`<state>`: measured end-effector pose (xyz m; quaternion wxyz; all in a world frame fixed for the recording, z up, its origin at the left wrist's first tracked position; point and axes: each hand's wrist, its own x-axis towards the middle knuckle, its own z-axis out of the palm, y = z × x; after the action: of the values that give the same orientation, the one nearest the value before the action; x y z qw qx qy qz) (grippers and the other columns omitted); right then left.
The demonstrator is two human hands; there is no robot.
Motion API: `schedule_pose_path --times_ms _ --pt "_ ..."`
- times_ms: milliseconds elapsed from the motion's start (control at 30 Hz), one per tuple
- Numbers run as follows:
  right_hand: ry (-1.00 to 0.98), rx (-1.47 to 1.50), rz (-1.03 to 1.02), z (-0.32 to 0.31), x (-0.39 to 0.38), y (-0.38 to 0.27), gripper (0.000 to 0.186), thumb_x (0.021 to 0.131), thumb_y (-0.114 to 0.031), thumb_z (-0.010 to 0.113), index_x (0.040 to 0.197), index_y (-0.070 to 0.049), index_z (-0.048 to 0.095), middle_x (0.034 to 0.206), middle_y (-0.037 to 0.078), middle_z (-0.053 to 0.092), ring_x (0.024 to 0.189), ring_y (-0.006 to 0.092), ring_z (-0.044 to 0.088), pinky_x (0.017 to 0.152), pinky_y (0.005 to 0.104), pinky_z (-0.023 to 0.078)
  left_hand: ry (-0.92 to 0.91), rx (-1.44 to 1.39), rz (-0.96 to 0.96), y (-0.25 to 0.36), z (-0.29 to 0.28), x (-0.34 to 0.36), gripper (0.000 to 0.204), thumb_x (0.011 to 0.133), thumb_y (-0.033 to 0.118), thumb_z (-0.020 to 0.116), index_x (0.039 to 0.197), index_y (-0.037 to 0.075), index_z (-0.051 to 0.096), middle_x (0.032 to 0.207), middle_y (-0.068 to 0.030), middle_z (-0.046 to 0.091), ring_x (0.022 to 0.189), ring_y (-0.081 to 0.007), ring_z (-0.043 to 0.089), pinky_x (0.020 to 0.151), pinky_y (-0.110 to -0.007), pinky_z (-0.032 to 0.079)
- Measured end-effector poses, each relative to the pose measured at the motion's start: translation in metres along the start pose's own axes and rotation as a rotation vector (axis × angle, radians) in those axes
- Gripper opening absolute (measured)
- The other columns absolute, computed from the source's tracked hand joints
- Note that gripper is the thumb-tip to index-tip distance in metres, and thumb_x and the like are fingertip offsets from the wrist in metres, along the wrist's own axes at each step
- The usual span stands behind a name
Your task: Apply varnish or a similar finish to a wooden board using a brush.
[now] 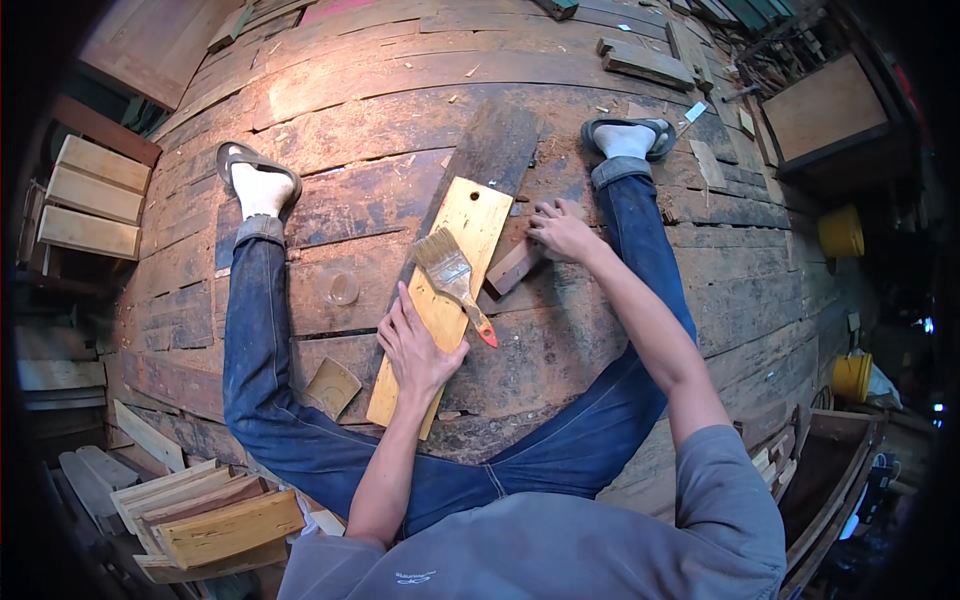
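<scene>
At the bottom of the frame, a person in a grey T-shirt (540, 545) and blue jeans (262, 330) sat with legs spread on a plank floor (540, 345). A pile of cut boards (225, 525) lay at the lower left. The left hand (418, 348) rested with its fingers stretched out across the lower part of a yellow board (442, 315) slanting through the middle of the frame. A paintbrush (457, 278) lay on this board, its red-tipped handle sticking out past the right edge. To the left, a tan scrap (333, 388) and a small clear cup (341, 288) sat on the floor. Just right of the board, the right hand (562, 232) was bent over the upper end of a wooden block (513, 268); whether it was gripping the block could not be told. Beyond the hole at the yellow board's top end, a dark plank (495, 145) showed from underneath. Farther up, a sandal (660, 140) stood at the right, sawdust was scattered about, and some timber pieces (648, 64) lay at the upper right.
</scene>
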<state>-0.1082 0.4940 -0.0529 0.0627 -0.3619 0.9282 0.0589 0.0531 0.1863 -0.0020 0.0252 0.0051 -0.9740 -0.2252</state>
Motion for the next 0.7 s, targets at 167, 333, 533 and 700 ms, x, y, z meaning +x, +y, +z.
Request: schedule_pose_path --times_ms 167,333,533,700 --pt "-0.099 0.426 0.194 -0.045 -0.049 0.013 0.041 0.076 -0.022 0.071 0.112 -0.003 0.063 0.118 0.014 0.057 0.110 0.0305 0.058 0.093 0.0434 0.046 0.032 -0.036 0.000 -0.003 -0.002 0.000 0.126 0.055 0.036 0.083 0.153 0.001 0.011 0.132 -0.0189 0.039 0.113 -0.0357 0.039 0.101 -0.049 0.030" --pt "0.229 0.776 0.265 -0.070 -0.048 0.026 0.047 0.083 -0.027 0.071 0.120 0.000 0.060 0.108 0.018 0.055 0.097 0.0324 0.058 0.084 0.0372 0.047 0.033 -0.044 0.009 -0.004 -0.002 0.000 0.122 0.056 0.037 0.081 0.152 0.002 0.015 0.132 -0.0175 0.041 0.116 -0.0357 0.039 0.103 -0.048 0.031" --pt "0.296 0.729 0.248 -0.072 0.014 0.018 0.039 0.091 -0.036 0.064 0.108 -0.001 0.063 0.101 0.019 0.056 0.093 0.0346 0.059 0.081 0.0397 0.047 0.028 -0.035 0.045 -0.003 -0.004 -0.001 0.122 0.056 0.037 0.083 0.152 0.003 0.016 0.132 -0.0182 0.039 0.115 -0.0359 0.038 0.102 -0.050 0.030" --pt "0.280 0.713 0.171 -0.069 0.060 0.011 0.036 0.093 -0.036 0.061 0.100 -0.001 0.063 0.100 0.021 0.057 0.094 0.0375 0.058 0.082 0.0427 0.048 0.018 0.006 0.063 -0.004 -0.001 -0.001 0.118 0.058 0.038 0.082 0.152 0.004 0.020 0.133 -0.0191 0.038 0.116 -0.0363 0.037 0.101 -0.050 0.030"
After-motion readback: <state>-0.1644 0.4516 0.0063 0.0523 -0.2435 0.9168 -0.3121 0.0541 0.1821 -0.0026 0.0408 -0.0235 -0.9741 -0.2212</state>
